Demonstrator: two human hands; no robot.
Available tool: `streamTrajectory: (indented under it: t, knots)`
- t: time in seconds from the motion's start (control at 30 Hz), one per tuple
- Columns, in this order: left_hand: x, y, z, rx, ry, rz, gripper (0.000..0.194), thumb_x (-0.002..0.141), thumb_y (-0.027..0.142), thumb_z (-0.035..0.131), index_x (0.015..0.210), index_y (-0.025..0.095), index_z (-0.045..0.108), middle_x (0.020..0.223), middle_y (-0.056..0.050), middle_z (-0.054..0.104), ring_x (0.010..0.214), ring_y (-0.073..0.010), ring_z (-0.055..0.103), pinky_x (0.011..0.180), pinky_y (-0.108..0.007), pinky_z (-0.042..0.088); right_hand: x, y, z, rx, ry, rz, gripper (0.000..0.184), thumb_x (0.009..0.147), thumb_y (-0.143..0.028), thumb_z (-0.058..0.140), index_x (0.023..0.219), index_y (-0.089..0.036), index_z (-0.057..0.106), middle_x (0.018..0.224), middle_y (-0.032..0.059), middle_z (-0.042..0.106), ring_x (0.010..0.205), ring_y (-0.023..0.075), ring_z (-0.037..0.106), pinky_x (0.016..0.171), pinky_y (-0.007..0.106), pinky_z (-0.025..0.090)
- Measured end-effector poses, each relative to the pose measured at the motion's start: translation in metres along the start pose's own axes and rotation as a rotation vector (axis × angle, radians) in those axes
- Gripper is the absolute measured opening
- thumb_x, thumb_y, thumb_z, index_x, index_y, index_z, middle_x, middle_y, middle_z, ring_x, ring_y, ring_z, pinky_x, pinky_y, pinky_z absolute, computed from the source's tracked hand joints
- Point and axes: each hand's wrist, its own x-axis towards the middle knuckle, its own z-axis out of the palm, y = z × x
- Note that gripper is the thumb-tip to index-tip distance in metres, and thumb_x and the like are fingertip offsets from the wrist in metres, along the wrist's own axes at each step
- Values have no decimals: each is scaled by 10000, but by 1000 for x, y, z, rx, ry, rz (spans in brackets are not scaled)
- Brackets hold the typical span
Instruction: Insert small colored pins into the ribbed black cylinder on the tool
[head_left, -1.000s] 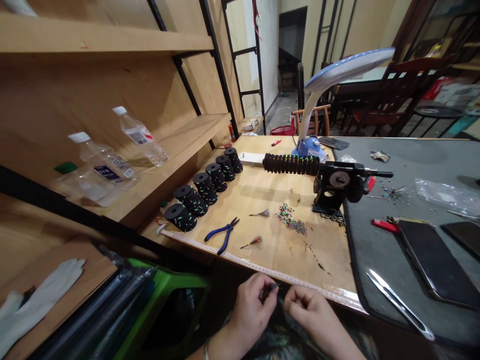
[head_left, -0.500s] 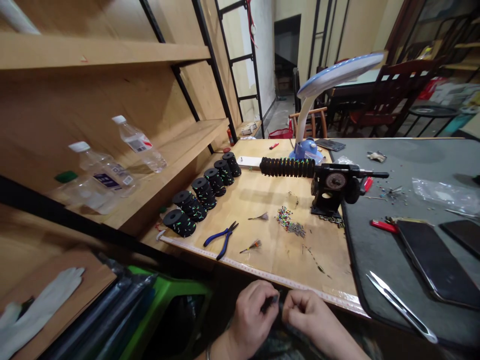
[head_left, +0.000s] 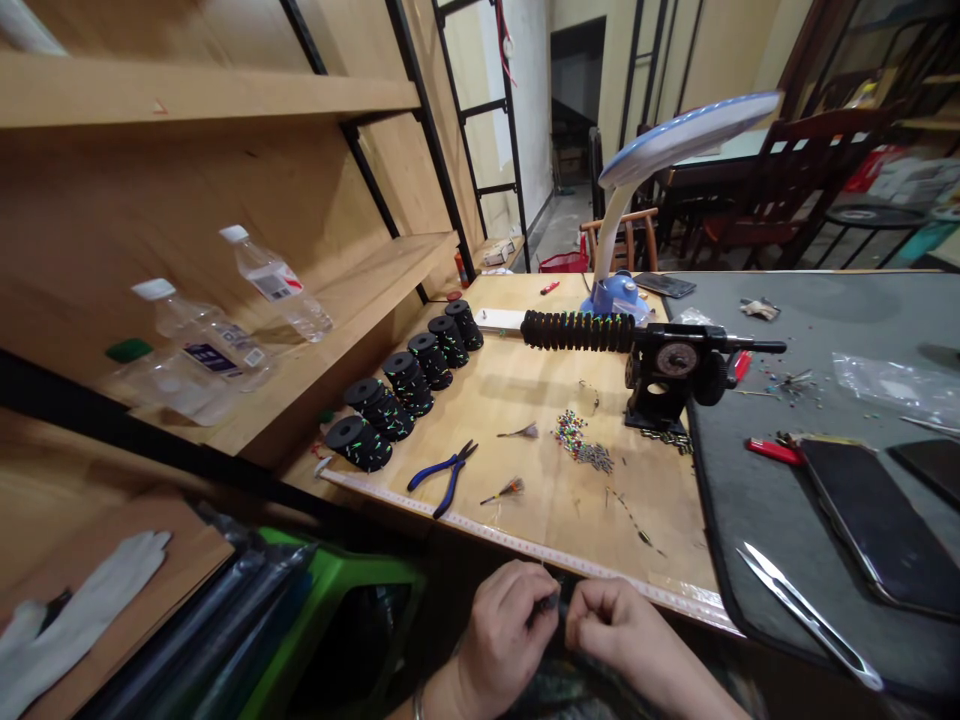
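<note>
Hands: Where the frame is lowest at centre, two bare hands face each other just off the near edge of a pale, flat wooden table (head_left: 517, 385), a narrow gap between them.
Left hand (head_left: 501, 625): closed in a pinch, thumb against curled fingers; gripping a small dark piece (head_left: 548, 603), its shape and material too small to tell.
Right hand (head_left: 611, 618): curled tight, thumb pressed to fingers; cannot tell whether anything sits inside.
Strand: thin, dark, knotted strand (head_left: 642, 536) on the table, right of lower centre, near the right hand, apart from it.
Beads: loose heap of tiny multicoloured round beads (head_left: 570, 432), right of centre, touching a heap of small grey metallic pieces (head_left: 595, 458).
Pliers: blue-handled pliers with dark metal tips (head_left: 448, 492), left of lower centre, lying open.
Drop risk: the dark piece could fall into the shadowed space below, I judge, if the left pinch slackens; no tabletop lies under it.
Snag risk: a careless forward reach by the right hand might catch the strand or scatter the beads, all loose.
Light: dim at the fingertips; poor sight could cause a misplaced grip.
</note>
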Motion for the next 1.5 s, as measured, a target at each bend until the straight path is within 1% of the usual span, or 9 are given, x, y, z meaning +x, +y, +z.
streamTrajectory:
  t: [0.2, 0.43, 0.67, 0.83, 0.9, 0.97, 1.1, 1.3, 1.5]
  knots:
    - [0, -1, 0, 12, -1, 14, 231, 791, -10, 535, 914, 177, 592, 800, -69, 683, 737, -173, 645, 680, -282, 556, 1, 2, -2, 16, -4, -17, 61, 549, -207, 498, 520, -181, 546, 500, -48, 484, 508, 100, 362, 529, 236, 278]
    - [0, 0, 1, 25, -8, 23, 238, 794, -7, 528, 926, 179, 593, 798, -66, 688, 736, -175, 649, 676, -281, 557, 0, -8, -5, -36, 23, -4, 77, 559, -270, 521, 540, -196, 526, 509, -55, 418, 527, 110, 330, 515, 241, 264]
    - [0, 3, 1, 33, -36, 10, 211, 813, 22, 508, 909, 187, 597, 785, -59, 687, 718, -172, 648, 662, -276, 548, -4, -10, -8, -96, 112, -36, 136, 659, -322, 594, 631, -195, 553, 519, -85, 353, 532, 108, 313, 507, 232, 248]
    - [1, 6, 0, 26, -50, 7, 208, 823, 27, 509, 915, 191, 598, 801, -60, 691, 731, -173, 653, 673, -279, 551, -8, -17, -7, -39, 185, -64, 170, 658, -344, 651, 713, -194, 593, 502, -114, 282, 496, 102, 294, 490, 227, 258]
    - [1, 6, 0, 21, -49, 11, 214, 818, 21, 511, 918, 190, 597, 801, -61, 691, 732, -174, 654, 677, -280, 550, -9, -19, -8, -21, 202, -66, 198, 657, -354, 673, 755, -186, 633, 497, -110, 319, 480, 98, 304, 484, 226, 272]
    - [1, 7, 1, 16, -55, 14, 217, 813, 14, 511, 912, 186, 596, 794, -60, 690, 728, -174, 653, 674, -280, 549, -9, -18, -8, -15, 213, -74, 237, 667, -371, 693, 800, -175, 686, 514, -80, 440, 490, 110, 382, 496, 233, 326]
    - [2, 7, 1, 14, -75, 29, 205, 813, 17, 515, 905, 183, 594, 787, -61, 689, 726, -176, 649, 671, -281, 543, -7, -13, -9, -6, 192, -119, 297, 707, -437, 688, 804, -162, 744, 693, 29, 671, 681, 197, 580, 647, 290, 450]
    - [1, 7, 2, -12, -98, -1, 197, 808, 17, 523, 885, 184, 593, 787, -56, 688, 729, -171, 646, 677, -270, 529, -4, -9, -9, 4, 244, -90, 356, 676, -517, 712, 681, -161, 717, 621, 15, 632, 628, 184, 543, 612, 286, 423]
    - [6, 14, 2, -114, -131, -253, 102, 803, 85, 575, 799, 184, 599, 733, -33, 661, 673, -148, 625, 627, -231, 491, -5, -12, -12, 96, 336, -53, 485, 576, -640, 751, 661, -165, 701, 609, 17, 630, 620, 189, 551, 593, 281, 420]
